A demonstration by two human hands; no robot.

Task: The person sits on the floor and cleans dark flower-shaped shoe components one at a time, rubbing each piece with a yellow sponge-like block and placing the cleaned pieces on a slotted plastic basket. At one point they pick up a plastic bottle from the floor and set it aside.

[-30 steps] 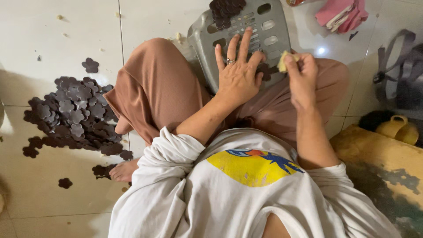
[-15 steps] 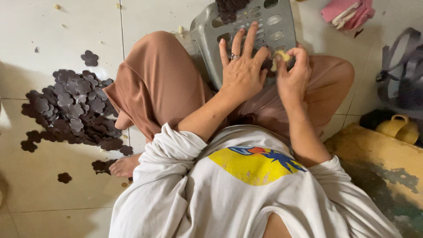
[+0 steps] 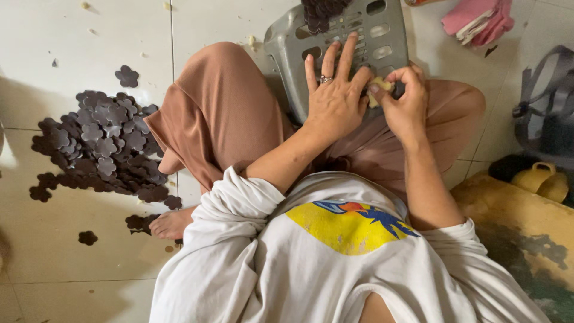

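Floor: you sit on a pale tiled floor with grey grout lines; small crumbs lie near its far edge.
Basket: a grey plastic basket with slotted walls rests across your lap, tipped toward you, its far end at the far edge of the view.
Basket contents: dark brown flower-shaped pieces sit at its far end.
Left hand: your left hand lies flat on the basket wall, fingers spread and extended, holding nothing; a ring on one finger.
Right hand: your right hand is curled, thumb and fingertips pinched on a small yellowish piece.
Yellowish piece: it is held against the basket wall, just beside your left index finger, touching it or nearly so.
Pile: a heap of dark flower-shaped cutouts spreads on the floor to your left, beside your bent knee; a few lie apart from it.
Foot: your bare foot rests on the floor at the near edge of the heap.
Far right corner: a pink folded cloth lies on the tiles.
Right side: a grey bag with straps and a tan slipper lie near a worn yellowish mat.
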